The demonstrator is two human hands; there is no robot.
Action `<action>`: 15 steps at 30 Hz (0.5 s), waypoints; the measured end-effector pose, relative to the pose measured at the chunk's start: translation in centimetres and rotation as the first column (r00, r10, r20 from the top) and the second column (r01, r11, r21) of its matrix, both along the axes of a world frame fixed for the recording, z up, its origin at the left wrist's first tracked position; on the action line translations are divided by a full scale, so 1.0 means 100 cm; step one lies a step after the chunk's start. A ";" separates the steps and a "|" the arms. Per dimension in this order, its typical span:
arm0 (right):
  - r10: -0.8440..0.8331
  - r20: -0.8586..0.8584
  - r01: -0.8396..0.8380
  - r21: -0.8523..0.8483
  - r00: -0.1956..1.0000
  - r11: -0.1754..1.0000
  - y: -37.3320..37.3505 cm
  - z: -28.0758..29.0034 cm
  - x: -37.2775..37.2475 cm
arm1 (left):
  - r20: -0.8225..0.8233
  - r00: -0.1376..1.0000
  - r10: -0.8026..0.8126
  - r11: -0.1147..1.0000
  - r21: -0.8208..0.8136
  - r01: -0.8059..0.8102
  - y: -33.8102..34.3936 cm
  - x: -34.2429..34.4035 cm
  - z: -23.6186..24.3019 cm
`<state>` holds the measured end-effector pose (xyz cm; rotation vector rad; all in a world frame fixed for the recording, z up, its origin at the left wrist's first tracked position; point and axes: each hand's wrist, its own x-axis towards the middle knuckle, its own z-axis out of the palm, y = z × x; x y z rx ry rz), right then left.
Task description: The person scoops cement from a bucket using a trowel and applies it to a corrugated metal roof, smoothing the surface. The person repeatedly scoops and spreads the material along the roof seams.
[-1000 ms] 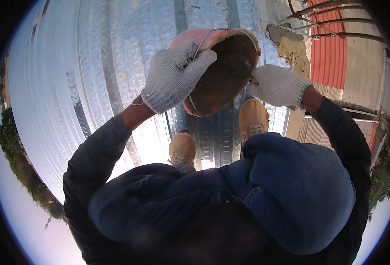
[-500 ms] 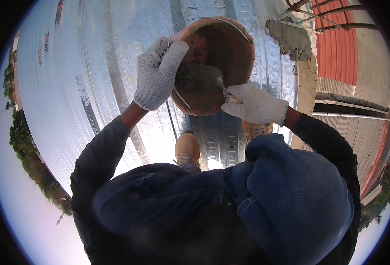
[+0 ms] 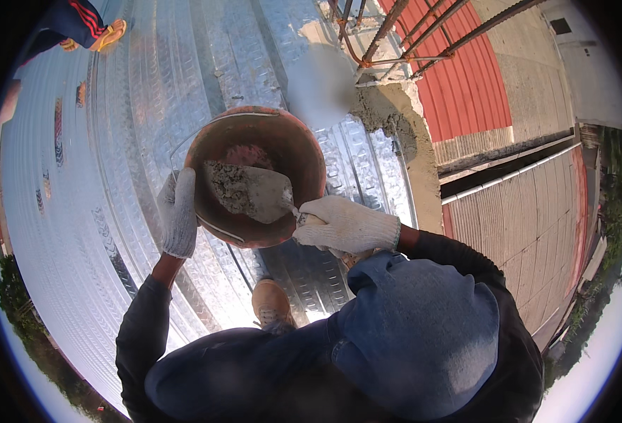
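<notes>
A reddish-brown bucket (image 3: 309, 154) with a thin wire handle is tipped so that its mouth faces me. My left hand (image 3: 178, 215), in a white knitted glove, is closed on the bucket's left rim; its fingertips are partly hidden. In my gloved right hand (image 3: 356, 225) is the handle of a trowel (image 3: 272, 196). The trowel's blade lies across the bucket's mouth and carries a lump of wet grey mortar (image 3: 230, 189). Dark residue coats the bucket's inner wall.
I stand on ribbed metal decking (image 3: 149, 127). Rusty rebar (image 3: 423, 56) sticks up at the far right above a mortar-covered concrete edge (image 3: 420, 166). Lower roofs (image 3: 515, 233) lie beyond that edge. Another person's sandalled foot (image 3: 110, 35) is at the far left.
The trowel has risen toward the bucket's mouth, and mortar now shows on its blade. In view, the bucket and both hands sit lower and farther left. Another person's feet have appeared.
</notes>
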<state>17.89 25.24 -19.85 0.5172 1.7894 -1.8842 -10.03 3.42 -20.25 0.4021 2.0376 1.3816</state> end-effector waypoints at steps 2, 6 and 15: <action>-0.020 0.022 0.020 0.011 1.000 1.000 0.002 0.003 0.004 | 0.002 1.000 -0.024 1.000 -0.012 0.025 -0.001 -0.002 -0.003; -0.157 -0.168 0.189 0.200 0.973 0.961 0.012 0.003 0.038 | 0.028 0.999 -0.047 0.999 -0.010 0.047 0.014 -0.002 -0.003; -0.479 0.175 0.454 0.167 0.860 0.875 0.023 0.039 0.094 | 0.041 0.998 -0.050 0.999 -0.006 0.051 0.014 0.002 0.010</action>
